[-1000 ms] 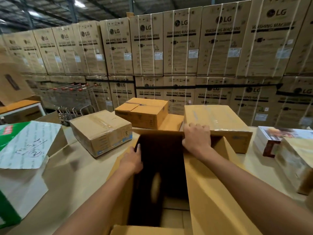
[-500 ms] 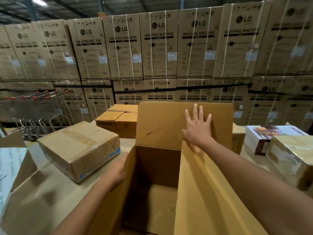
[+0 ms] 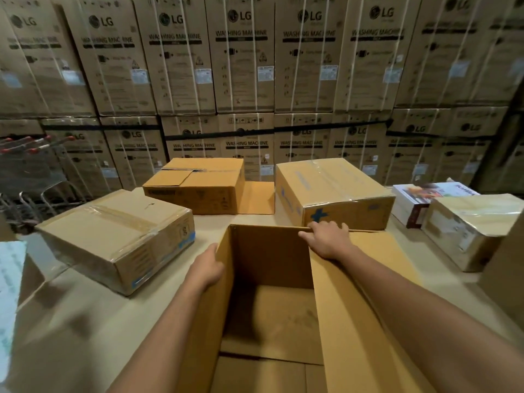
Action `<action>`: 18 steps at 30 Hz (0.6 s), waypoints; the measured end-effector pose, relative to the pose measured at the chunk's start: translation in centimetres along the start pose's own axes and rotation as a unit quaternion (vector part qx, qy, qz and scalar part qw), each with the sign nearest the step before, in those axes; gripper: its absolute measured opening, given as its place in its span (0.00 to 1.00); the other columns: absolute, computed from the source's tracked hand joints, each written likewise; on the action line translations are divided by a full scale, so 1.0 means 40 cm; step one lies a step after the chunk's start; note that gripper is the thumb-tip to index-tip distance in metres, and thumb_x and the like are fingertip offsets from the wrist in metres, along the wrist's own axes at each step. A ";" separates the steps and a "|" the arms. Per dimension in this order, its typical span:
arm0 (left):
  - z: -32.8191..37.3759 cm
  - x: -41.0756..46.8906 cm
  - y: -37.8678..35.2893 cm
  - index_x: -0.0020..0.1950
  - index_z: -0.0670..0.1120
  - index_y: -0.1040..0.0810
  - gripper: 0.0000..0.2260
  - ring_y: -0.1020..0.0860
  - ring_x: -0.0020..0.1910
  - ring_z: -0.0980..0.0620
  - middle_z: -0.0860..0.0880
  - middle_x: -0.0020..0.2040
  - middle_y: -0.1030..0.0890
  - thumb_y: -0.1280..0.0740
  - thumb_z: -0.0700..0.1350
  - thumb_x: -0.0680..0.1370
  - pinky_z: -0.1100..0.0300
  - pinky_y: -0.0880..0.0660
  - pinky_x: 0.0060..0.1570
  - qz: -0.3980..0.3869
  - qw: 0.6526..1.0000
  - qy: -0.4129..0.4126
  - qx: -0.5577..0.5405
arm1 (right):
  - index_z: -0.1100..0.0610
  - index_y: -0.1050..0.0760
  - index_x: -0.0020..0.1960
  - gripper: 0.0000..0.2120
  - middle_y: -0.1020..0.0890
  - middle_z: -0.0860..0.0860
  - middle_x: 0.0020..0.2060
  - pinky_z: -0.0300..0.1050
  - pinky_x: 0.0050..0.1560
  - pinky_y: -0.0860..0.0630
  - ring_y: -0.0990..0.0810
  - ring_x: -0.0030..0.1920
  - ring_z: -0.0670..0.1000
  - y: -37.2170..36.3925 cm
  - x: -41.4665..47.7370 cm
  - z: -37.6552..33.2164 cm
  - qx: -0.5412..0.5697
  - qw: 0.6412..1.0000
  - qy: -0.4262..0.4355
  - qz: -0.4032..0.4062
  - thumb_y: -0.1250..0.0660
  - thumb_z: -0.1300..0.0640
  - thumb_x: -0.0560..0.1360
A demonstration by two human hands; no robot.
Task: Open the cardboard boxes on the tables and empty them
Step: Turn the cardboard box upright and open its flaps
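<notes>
Standing open at the near edge of the table [image 3: 85,321], the open box [image 3: 269,307] in front of me is plain brown cardboard, its top flaps folded outward and its inside bare down to the floor panel, where a seam runs across the bottom. My left hand [image 3: 205,269] is curled over the box's left wall near the far corner, fingers hidden on the inside, thumb side showing outside. My right hand [image 3: 326,239] lies palm down on the far rim at its right corner, fingers [image 3: 337,226] bent over the edge and closed on the cardboard, pressing the right flap out flat.

Beyond it, 3 sealed boxes sit on the table: a taped box [image 3: 119,239] to the left, a flat box [image 3: 198,188] toward the far edge in the middle, and a box with blue print [image 3: 331,191] just past my right hand, almost touching the open box's far rim. At the right edge lie a white printed carton [image 3: 419,199] and a plastic-wrapped parcel [image 3: 467,231], side by side. Behind the table rises a wall of washing machine cartons [image 3: 246,52], with shopping trolleys [image 3: 25,171] at the left.
</notes>
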State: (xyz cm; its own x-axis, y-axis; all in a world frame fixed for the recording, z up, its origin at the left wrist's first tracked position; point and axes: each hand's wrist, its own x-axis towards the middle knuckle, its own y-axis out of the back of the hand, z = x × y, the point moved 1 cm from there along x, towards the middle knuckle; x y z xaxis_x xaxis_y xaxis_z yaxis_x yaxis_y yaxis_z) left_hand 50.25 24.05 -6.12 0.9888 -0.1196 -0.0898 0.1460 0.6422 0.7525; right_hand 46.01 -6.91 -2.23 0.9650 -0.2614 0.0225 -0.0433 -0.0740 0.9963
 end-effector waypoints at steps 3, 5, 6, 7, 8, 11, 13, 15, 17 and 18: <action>-0.001 0.004 0.004 0.76 0.48 0.35 0.24 0.23 0.57 0.46 0.43 0.65 0.24 0.38 0.38 0.80 0.50 0.21 0.51 -0.016 1.000 0.016 -0.006 | 0.46 0.45 0.81 0.37 0.43 0.55 0.80 0.71 0.75 0.52 0.47 0.80 0.60 0.011 -0.073 -0.015 -0.001 0.999 -0.008 -0.032 0.52 0.28 0.78; -0.001 0.001 0.012 0.75 0.45 0.34 0.22 0.24 0.59 0.43 0.41 0.66 0.25 0.38 0.38 0.80 0.47 0.22 0.55 -0.016 1.000 0.021 -0.009 | 0.45 0.53 0.82 0.41 0.52 0.55 0.82 0.71 0.75 0.55 0.54 0.81 0.60 0.011 -0.127 -0.022 0.006 0.998 -0.001 -0.055 0.50 0.25 0.76; 0.000 -0.004 0.019 0.75 0.44 0.34 0.22 0.23 0.60 0.42 0.41 0.67 0.26 0.38 0.38 0.80 0.46 0.22 0.56 -0.012 1.000 0.025 -0.009 | 0.45 0.55 0.82 0.43 0.54 0.55 0.82 0.71 0.75 0.56 0.56 0.81 0.61 0.012 -0.158 -0.027 0.005 0.998 0.003 -0.062 0.50 0.24 0.75; 0.004 -0.010 0.026 0.74 0.43 0.34 0.22 0.23 0.59 0.42 0.40 0.66 0.26 0.38 0.39 0.80 0.46 0.21 0.56 -0.006 0.999 0.029 -0.012 | 0.44 0.57 0.82 0.44 0.55 0.56 0.82 0.72 0.75 0.56 0.57 0.81 0.61 0.015 -0.189 -0.032 0.004 0.998 0.007 -0.064 0.51 0.24 0.74; 0.009 -0.021 0.033 0.74 0.43 0.34 0.21 0.22 0.56 0.42 0.40 0.65 0.25 0.37 0.40 0.80 0.46 0.20 0.54 0.000 1.000 0.027 -0.011 | 0.44 0.57 0.82 0.44 0.55 0.56 0.82 0.72 0.75 0.56 0.57 0.81 0.61 0.019 -0.223 -0.036 0.003 0.998 0.010 -0.064 0.52 0.23 0.74; 0.021 -0.076 0.046 0.73 0.43 0.34 0.21 0.22 0.55 0.43 0.40 0.62 0.24 0.36 0.45 0.81 0.47 0.20 0.52 -0.032 0.999 0.001 -0.020 | 0.44 0.56 0.82 0.42 0.55 0.55 0.82 0.71 0.75 0.56 0.57 0.81 0.60 0.026 -0.342 -0.042 0.005 0.998 0.019 -0.055 0.56 0.24 0.75; 0.009 -0.122 0.050 0.75 0.45 0.35 0.24 0.22 0.58 0.40 0.40 0.63 0.24 0.34 0.46 0.80 0.44 0.21 0.55 -0.073 0.996 -0.007 -0.043 | 0.44 0.56 0.82 0.39 0.55 0.54 0.82 0.71 0.75 0.56 0.57 0.81 0.60 0.026 -0.423 -0.036 0.010 0.998 0.028 -0.052 0.58 0.25 0.76; -0.014 -0.179 0.056 0.77 0.49 0.38 0.28 0.21 0.56 0.40 0.41 0.63 0.25 0.32 0.46 0.79 0.43 0.20 0.55 -0.085 0.995 -0.004 -0.053 | 0.44 0.55 0.82 0.38 0.54 0.54 0.82 0.71 0.75 0.56 0.56 0.81 0.60 0.026 -0.494 -0.025 0.010 0.998 0.038 -0.051 0.59 0.26 0.77; -0.029 -0.258 0.065 0.79 0.51 0.40 0.30 0.22 0.54 0.43 0.42 0.64 0.26 0.31 0.46 0.79 0.47 0.20 0.52 -0.080 0.995 -0.011 -0.058 | 0.44 0.54 0.82 0.37 0.54 0.54 0.82 0.71 0.75 0.55 0.55 0.81 0.60 0.030 -0.560 -0.015 0.010 0.997 0.048 -0.052 0.58 0.27 0.78; -0.034 -0.305 0.069 0.79 0.52 0.41 0.31 0.22 0.55 0.44 0.42 0.66 0.26 0.31 0.46 0.79 0.48 0.20 0.52 -0.078 0.995 -0.011 -0.056 | 0.44 0.53 0.82 0.37 0.53 0.54 0.82 0.71 0.75 0.55 0.55 0.81 0.60 0.031 -0.594 -0.012 0.012 0.997 0.054 -0.054 0.57 0.28 0.78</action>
State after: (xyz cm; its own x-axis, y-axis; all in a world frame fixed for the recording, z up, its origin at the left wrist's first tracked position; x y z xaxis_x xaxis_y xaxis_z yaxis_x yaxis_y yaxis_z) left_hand 38.64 28.32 -3.83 0.9533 -0.2394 -0.1841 0.3007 0.6955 0.6525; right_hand 23.17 -0.33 -1.48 0.9864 -0.1465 -0.0745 0.0571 -0.1199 0.9912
